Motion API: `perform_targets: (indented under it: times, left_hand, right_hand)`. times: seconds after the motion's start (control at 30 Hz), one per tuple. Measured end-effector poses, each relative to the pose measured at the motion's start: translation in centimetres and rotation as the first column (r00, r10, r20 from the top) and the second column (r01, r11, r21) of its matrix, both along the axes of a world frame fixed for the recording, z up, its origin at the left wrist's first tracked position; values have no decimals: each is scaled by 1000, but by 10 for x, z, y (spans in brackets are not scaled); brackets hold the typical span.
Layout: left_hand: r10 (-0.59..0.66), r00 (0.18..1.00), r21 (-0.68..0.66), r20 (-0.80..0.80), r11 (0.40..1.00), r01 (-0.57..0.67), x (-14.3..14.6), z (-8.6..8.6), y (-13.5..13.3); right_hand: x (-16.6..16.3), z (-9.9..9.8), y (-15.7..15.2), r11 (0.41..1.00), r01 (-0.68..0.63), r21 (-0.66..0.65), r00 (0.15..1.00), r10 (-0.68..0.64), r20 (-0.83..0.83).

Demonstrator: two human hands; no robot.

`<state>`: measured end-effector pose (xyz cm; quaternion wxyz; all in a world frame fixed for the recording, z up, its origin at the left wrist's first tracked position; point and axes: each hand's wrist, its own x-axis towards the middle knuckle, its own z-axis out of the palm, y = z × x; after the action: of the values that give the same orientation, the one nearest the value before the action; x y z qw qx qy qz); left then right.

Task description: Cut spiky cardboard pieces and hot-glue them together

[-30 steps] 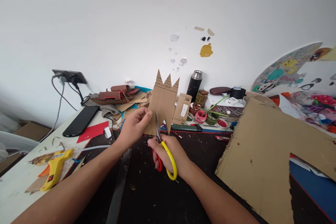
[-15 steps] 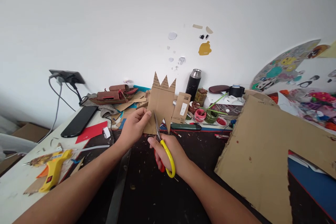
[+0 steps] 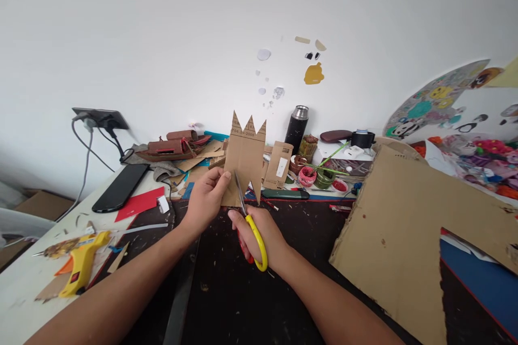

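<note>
Between thumb and fingers, my left hand (image 3: 208, 194) pinches the left edge of an upright piece of cardboard (image 3: 245, 156). Its top edge is cut into pointed teeth, and a notch opens in its lower right side. My right hand (image 3: 263, 234) is closed round the handles of a pair of scissors (image 3: 257, 242), one loop yellow and the other red. The scissor blades point up and lie across the lower part of the cardboard, close to my left thumb. Whether the blades are biting into it is hard to tell.
A large cardboard sheet (image 3: 388, 226) covers the right side of the table. To the left lie a yellow glue gun (image 3: 83, 264), a black phone-like slab (image 3: 121, 187) and red paper (image 3: 140, 204). Paint jars (image 3: 324, 177), a black flask (image 3: 297, 129) and cardboard scraps line the back. A metal ruler (image 3: 182, 291) lies below.
The cardboard has tilted slightly and shifted a little left in view, along with the whole scene. Both hands keep their grips, and the scissors stay at the cardboard's lower part.
</note>
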<state>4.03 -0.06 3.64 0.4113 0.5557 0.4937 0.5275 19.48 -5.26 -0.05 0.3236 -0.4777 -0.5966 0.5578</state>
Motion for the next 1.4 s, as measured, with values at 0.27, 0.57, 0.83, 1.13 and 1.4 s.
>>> perform_targets:
  times: [0.27, 0.57, 0.83, 1.13, 1.4]
  left_hand:
    - [4, 1000, 17, 8, 1000, -5, 0, -1, 2]
    - [-33, 999, 1, 29, 999, 33, -2, -4, 6]
    - [-46, 998, -3, 46, 999, 46, -1, -3, 6]
    - [-60, 996, 4, 59, 998, 60, -1, -3, 8]
    - [-70, 995, -15, 75, 997, 72, -5, -7, 10]
  right_hand:
    - [-3, -4, 0, 1000, 27, -4, 998, -27, 51]
    - [-8, -10, -2, 999, 51, 4, 998, -51, 41]
    - [-10, -15, -1, 997, 74, 28, 996, -76, 56]
    - [-11, -13, -3, 997, 78, 11, 996, -79, 52]
    - [-6, -8, 0, 1000, 9, -6, 1000, -9, 22]
